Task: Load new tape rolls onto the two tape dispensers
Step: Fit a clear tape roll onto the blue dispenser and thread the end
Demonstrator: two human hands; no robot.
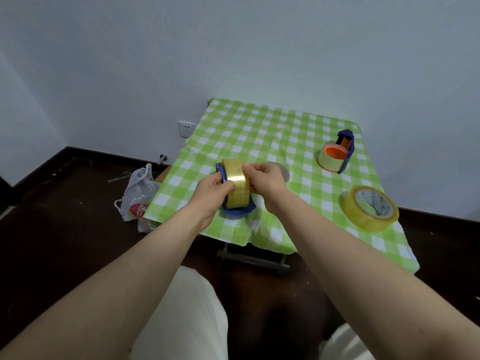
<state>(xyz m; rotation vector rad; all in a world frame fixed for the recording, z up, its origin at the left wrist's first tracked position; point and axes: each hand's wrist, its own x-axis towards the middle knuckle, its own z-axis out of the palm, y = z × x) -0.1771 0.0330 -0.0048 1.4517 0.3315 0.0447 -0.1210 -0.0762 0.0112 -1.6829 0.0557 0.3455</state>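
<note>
Left hand (213, 190): fingers curled round the blue plastic tape dispenser (240, 211), thumb laid on the roll mounted in it.
Right hand (265, 181): fingers bent, fingertips pinching the upper right edge of the translucent yellow tape roll (236, 185).
Held assembly: roll stands on edge inside the dispenser, over the near left part of the table; whether the dispenser touches the cloth cannot be told.
Floor (65, 216): dark brown boards, left of and below the table.
Table (259, 131): low folding table under a green-and-white checked cloth, set against a pale wall.
Plastic bag (140, 188): white, crumpled, on the floor just beside the table's left edge; something red inside.
Spare roll (370, 207): translucent yellow tape on a white printed core, lying tilted near the right front corner, well apart from both hands.
Second dispenser (337, 155): blue body, orange hub, pale yellow roll fitted; far right of the cloth.
Clear round object (284, 171): mostly hidden behind the right hand; unidentifiable.
Wall socket (186, 129): white, left of the table.
</note>
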